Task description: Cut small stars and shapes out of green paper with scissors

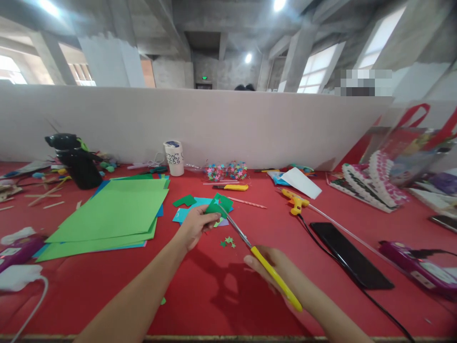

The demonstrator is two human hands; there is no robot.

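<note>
My left hand (195, 226) pinches a small piece of dark green paper (213, 206) between thumb and fingers. My right hand (273, 267) is closed around the yellow handle of a pair of scissors (276, 278), seen nearly edge-on. Their long metal blades reach up and left to the green paper; whether they are parted I cannot tell. A light, star-like patch shows in the paper near the tip. Below it, several small green paper stars (228, 241) lie on the red table. Blue paper scraps (182, 215) and another green scrap (184, 201) lie behind my left hand.
Light green sheets (110, 209) are stacked at left, beside a black bottle (80, 164). A yellow utility knife (235, 187), white cup (174, 159) and star-filled clear packs (224, 171) stand behind. At right lie a glue gun (295, 200), its cord and a black phone (352, 255).
</note>
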